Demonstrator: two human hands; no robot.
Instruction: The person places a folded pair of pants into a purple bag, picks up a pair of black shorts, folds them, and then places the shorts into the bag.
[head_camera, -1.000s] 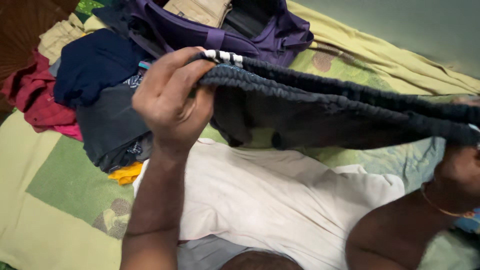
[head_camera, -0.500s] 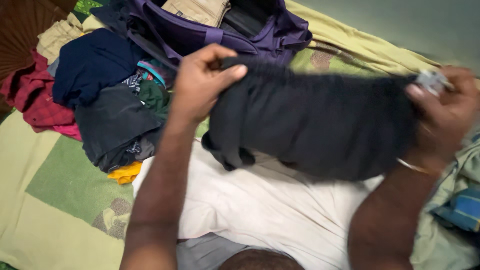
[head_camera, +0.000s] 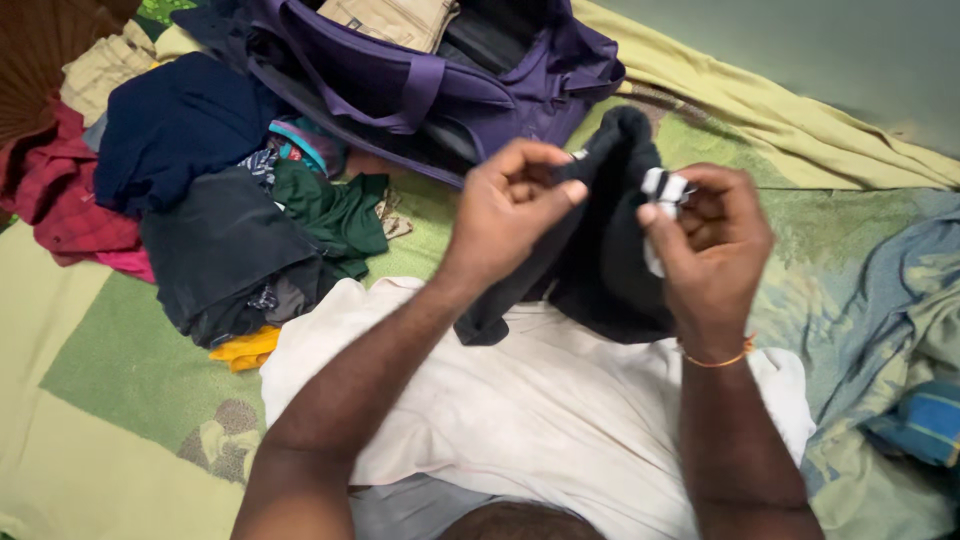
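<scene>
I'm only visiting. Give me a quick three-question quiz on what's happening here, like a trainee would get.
1. True or false: both hands hold the dark garment.
2. Which hand pinches its white tag: left or right?
3. What lies flat under the hands? A) white cloth B) red shirt C) purple bag

Key: 1 true; 2 right; 3 A

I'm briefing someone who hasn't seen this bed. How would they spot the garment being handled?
Start at the open purple bag at the top of the green bedspread. Just below it, above a flat white cloth, the left hand and right hand pinch a black garment between them. Unlike the piled clothes to the left, it hangs bunched in the air and carries a small white tag.
</scene>
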